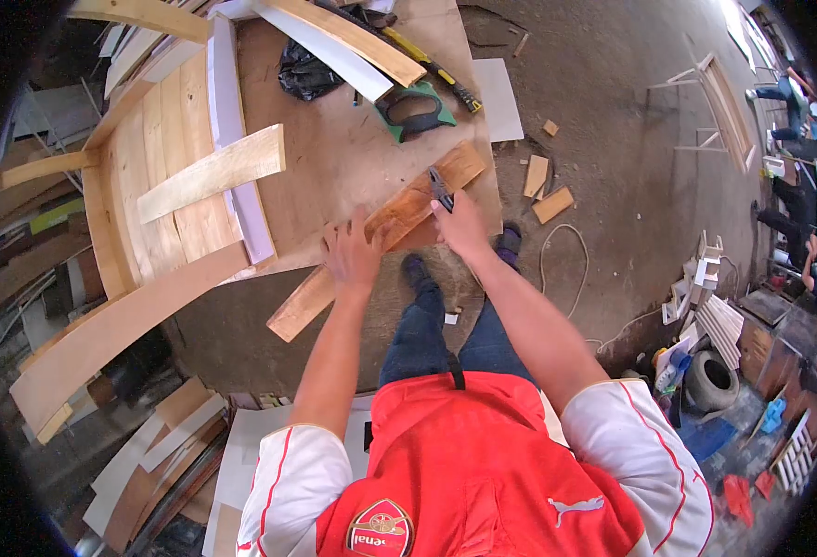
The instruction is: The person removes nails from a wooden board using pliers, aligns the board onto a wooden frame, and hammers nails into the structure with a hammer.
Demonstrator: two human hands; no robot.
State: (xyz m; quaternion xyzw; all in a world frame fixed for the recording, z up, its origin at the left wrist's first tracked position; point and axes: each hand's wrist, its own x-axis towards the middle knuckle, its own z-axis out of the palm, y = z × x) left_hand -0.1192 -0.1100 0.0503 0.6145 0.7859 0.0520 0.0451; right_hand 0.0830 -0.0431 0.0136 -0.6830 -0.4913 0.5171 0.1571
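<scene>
- 2 bare hands work at the reddish-brown plank (415, 212), which lies slantwise across the near edge of the worktable (334, 153), its lower-left end jutting out past that edge.
- Left hand (353, 252): fingers spread a little, resting on the plank near its middle; they are laid over it, and I cannot tell how firmly they press.
- Right hand (460, 223): fingers curled closed around the handles of 1 pair of dark pliers (440, 188), whose head is over the plank's upper part; whether it bites anything, I cannot tell.
- Beyond the plank on the worktable: 1 green saw handle (438, 113), 1 yellow-and-black tool handle (446, 82) and 1 black plastic bag (308, 72).
- Left of the plank: 1 pale board (213, 173) lying across a wooden frame (107, 223).
- On the floor, to the right: 3 wood offcuts (552, 204).
</scene>
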